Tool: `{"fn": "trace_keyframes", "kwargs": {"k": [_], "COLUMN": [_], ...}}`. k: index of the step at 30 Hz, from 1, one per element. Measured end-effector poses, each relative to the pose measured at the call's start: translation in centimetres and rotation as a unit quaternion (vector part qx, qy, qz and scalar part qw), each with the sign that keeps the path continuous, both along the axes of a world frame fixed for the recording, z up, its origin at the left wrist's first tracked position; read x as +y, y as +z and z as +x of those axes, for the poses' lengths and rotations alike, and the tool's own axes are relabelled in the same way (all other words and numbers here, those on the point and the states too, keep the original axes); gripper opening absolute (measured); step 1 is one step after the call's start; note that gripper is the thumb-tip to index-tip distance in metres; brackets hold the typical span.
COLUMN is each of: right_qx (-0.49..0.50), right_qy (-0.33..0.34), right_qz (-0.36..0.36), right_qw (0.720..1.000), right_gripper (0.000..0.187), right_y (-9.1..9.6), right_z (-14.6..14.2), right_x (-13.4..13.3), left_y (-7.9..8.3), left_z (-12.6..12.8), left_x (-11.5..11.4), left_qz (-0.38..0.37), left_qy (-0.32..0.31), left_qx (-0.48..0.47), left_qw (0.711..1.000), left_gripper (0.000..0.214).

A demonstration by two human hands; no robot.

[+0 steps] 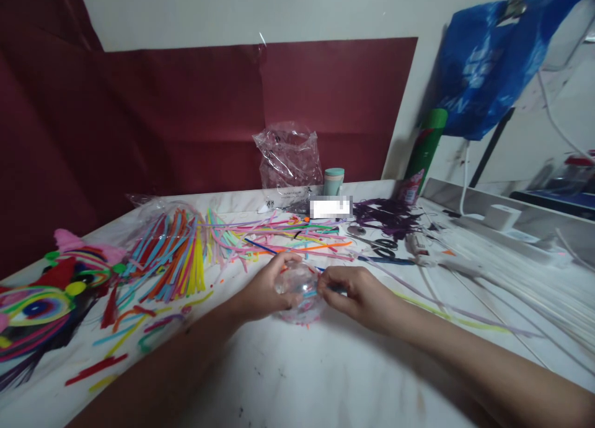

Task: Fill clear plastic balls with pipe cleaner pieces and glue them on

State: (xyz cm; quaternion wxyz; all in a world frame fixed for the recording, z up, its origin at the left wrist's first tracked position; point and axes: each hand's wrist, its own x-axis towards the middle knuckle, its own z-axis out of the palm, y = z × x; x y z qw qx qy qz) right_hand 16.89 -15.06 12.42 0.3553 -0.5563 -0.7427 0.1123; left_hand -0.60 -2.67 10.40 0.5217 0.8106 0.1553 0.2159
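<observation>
At the middle of the table I see a see-through, rounded plastic container (300, 285). My left hand (269, 292) is wrapped round its left side, thumb in front and fingers behind. My right hand (351, 292) is at the container's right side, its fingers pinched together; whatever lies between the fingertips is too small and blurred to make out. Small reddish and blue bits show through or around the container's wall. Behind both hands lie loose pipe cleaners (297, 233) in many colours.
Bundled pipe cleaners (181, 254) lie left, beside colourful mask-like pieces (41, 310). Scissors (381, 245), purple strands (388, 217) and a glue gun (418, 245) lie to the right. A plastic bag (290, 165), a teal-lidded container (333, 181) and a green can (425, 155) stand behind. Long white rods (511, 285) lie far right.
</observation>
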Motion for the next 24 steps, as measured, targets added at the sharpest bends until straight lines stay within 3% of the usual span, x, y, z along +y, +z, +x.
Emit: {"fn": "trace_keyframes", "kwargs": {"k": [12, 18, 24], "right_qx": [-0.022, -0.033, 0.005], "right_qy": [0.020, 0.031, 0.002], "right_qz": [0.018, 0.026, 0.003], "right_qw": [0.999, 0.999, 1.000], "right_gripper": [0.014, 0.015, 0.006], "right_y": [0.09, 0.19, -0.32], "right_z": [0.23, 0.25, 0.09], "right_x": [0.06, -0.03, 0.00], "left_y": [0.56, 0.56, 0.92], "left_z": [-0.04, 0.09, 0.22], "left_x": [-0.27, -0.43, -0.80], "left_qz": [0.033, 0.005, 0.014], "left_qy": [0.003, 0.004, 0.023], "left_qx": [0.014, 0.013, 0.018], "left_qw": [0.999, 1.000, 0.999], "left_gripper": [0.062, 0.060, 0.058]}}
